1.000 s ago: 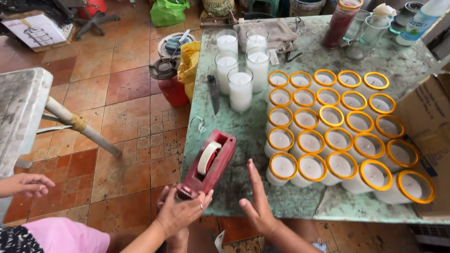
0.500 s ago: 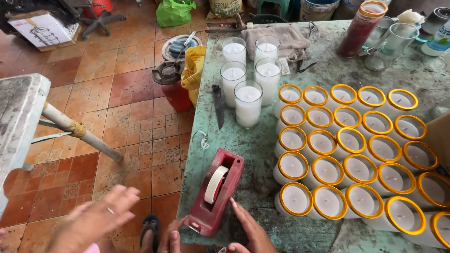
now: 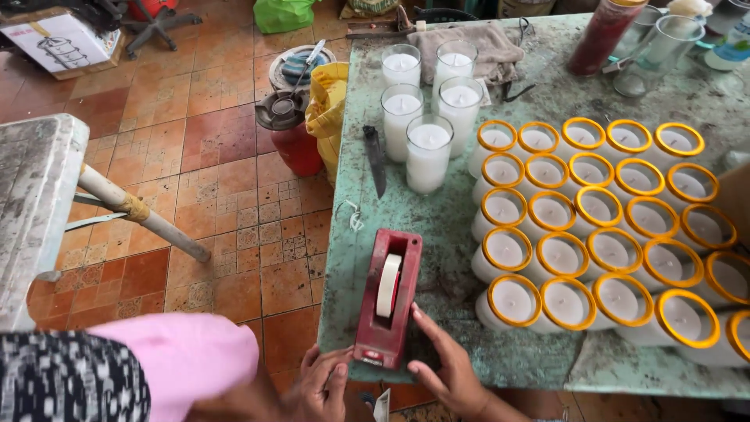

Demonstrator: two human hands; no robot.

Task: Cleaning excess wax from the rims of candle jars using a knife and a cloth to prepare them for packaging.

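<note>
The right hand [image 3: 449, 367] is resting at the near edge of the table [image 3: 437, 227], its fingers spread loosely open with the index finger lying along the right side of the red tape dispenser [image 3: 388, 309]; it is touching the body but not clamping it. The left hand [image 3: 324, 383] is sitting just below the table edge, fingers curled up toward the dispenser's near end, where the cutter sits; whether those fingers are actually pinching a tape end or only brushing the base is something I cannot tell, since part of the hand is running out of the picture.

The dispenser is lying lengthwise at the near left corner of the table, its near end slightly overhanging the edge, with a roll of pale tape [image 3: 388, 284] standing upright in its slot. It looks like a weighted, stiff desktop type, probably heavy for its size and unlikely to slide easily on the rough, worn green paint. The long flat sides are giving the surest hold; the serrated end is best avoided.

To the right, rows of candles in yellow-rimmed cups [image 3: 601, 227] are standing packed together, close beside the dispenser. Farther away, five tall glass candles [image 3: 428, 117] are standing in a cluster, with a dark knife [image 3: 376, 160] lying to their left. A grey cloth [image 3: 469, 43] is bunched at the far edge.
</note>
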